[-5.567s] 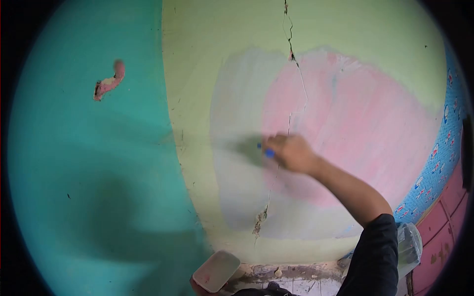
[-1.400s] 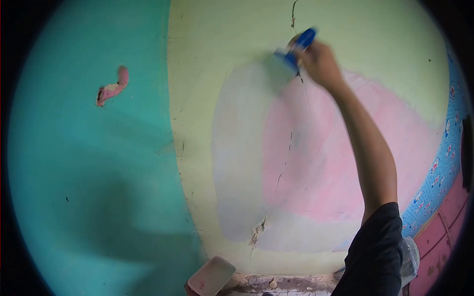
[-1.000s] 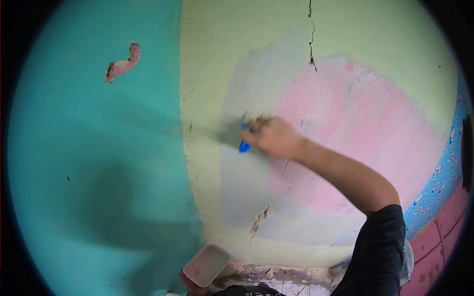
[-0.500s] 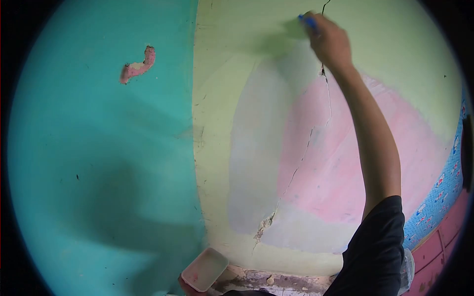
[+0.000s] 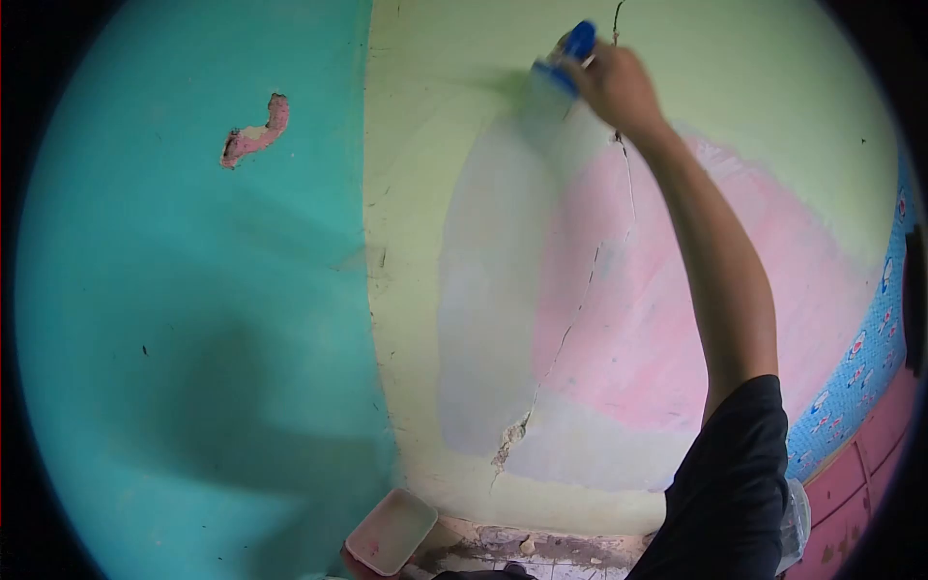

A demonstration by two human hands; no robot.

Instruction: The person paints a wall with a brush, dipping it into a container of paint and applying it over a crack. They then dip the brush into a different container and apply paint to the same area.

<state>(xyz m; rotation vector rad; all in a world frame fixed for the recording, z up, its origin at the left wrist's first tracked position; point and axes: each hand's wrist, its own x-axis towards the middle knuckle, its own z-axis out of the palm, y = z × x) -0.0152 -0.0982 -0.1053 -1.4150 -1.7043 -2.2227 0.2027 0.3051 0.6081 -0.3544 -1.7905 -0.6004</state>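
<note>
My right hand (image 5: 619,89) is raised near the top of the light green wall (image 5: 454,68), its fingers closed on a blue tool (image 5: 570,60) held close to the wall, left of a dark crack. Blur hides the tool's exact shape. Below it, a grey patch (image 5: 488,309) adjoins a pink patch (image 5: 638,319), and the crack runs down to a chipped spot (image 5: 510,440). Low in view, my left hand (image 5: 360,568) holds a shallow pale tray (image 5: 393,532) from below; most of that hand is hidden.
At left, a teal wall (image 5: 193,261) has a chipped pink hole (image 5: 257,133). Blue patterned material (image 5: 839,401) and pink panels (image 5: 865,493) lie at right. A clear plastic container (image 5: 796,527) is partly behind my dark sleeve. A worn ledge (image 5: 541,546) runs along the bottom.
My right hand has shifted slightly left and down with the blue tool, which now shows more of its blue part. The whole view has moved a little, and the tray sits slightly farther left.
</note>
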